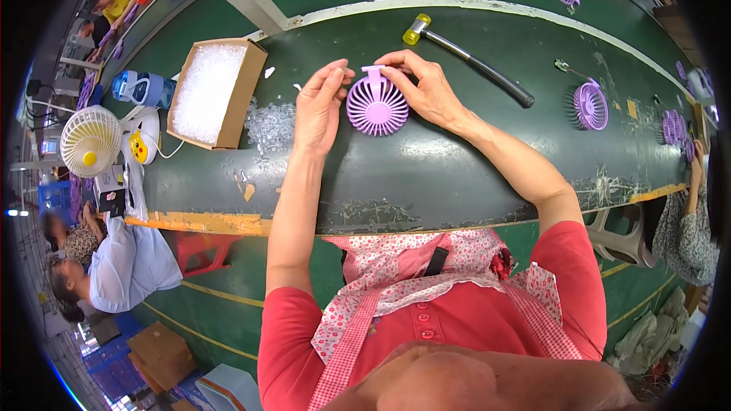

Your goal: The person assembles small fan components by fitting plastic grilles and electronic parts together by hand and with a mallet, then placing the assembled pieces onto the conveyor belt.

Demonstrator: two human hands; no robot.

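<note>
Fingers of the right hand (428, 90) pinched the tab (375, 82) of a purple fan cage (378, 113), upper centre of frame; those of the left hand (320, 103) pressed together alongside (contents unclear). Keeping the tab steady likely mattered.

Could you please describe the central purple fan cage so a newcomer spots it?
On the green table, look just right of the left hand. There is the round purple fan cage; unlike similar cages farther right, it has the right hand gripping its top tab.

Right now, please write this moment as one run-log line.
left hand: beside purple fan part | right hand: at its top tab | nearby: clear pieces, hammer
</note>
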